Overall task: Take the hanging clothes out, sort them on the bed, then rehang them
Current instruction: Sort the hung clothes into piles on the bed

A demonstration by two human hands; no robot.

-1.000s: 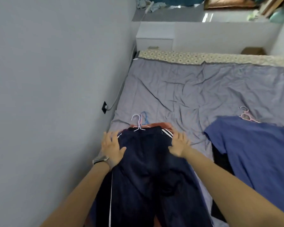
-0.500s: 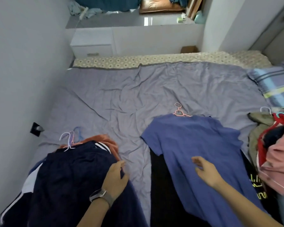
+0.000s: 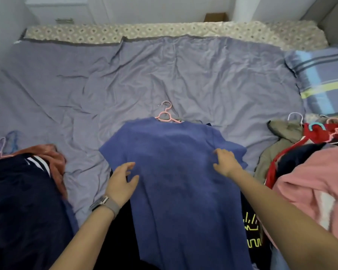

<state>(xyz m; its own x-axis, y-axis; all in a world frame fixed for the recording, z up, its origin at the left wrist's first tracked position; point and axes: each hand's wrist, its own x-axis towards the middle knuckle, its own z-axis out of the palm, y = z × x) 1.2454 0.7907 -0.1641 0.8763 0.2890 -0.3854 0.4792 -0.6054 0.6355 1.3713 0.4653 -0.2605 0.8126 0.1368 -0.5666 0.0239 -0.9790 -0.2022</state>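
A blue T-shirt (image 3: 176, 172) on a pink hanger (image 3: 166, 115) lies flat in the middle of the bed (image 3: 164, 75), on top of a black garment with yellow print (image 3: 251, 230). My left hand (image 3: 121, 182) sits at the shirt's left edge with fingers spread and relaxed. My right hand (image 3: 225, 160) rests on the shirt's right sleeve area, fingers extended. A navy tracksuit pile (image 3: 23, 201) over an orange garment (image 3: 49, 152) lies at the left on hangers. A mixed pile with a pink top (image 3: 310, 186), red and olive clothes lies at the right.
A plaid pillow (image 3: 324, 82) lies at the bed's right end. A patterned mattress strip (image 3: 164, 30) runs along the far side, with a white cabinet (image 3: 62, 8) and wall behind. The grey sheet beyond the shirt is wrinkled.
My view swung right from the navy pile to the blue shirt. My left hand left the navy trousers and came to the shirt's left edge; my right hand moved onto its right sleeve.
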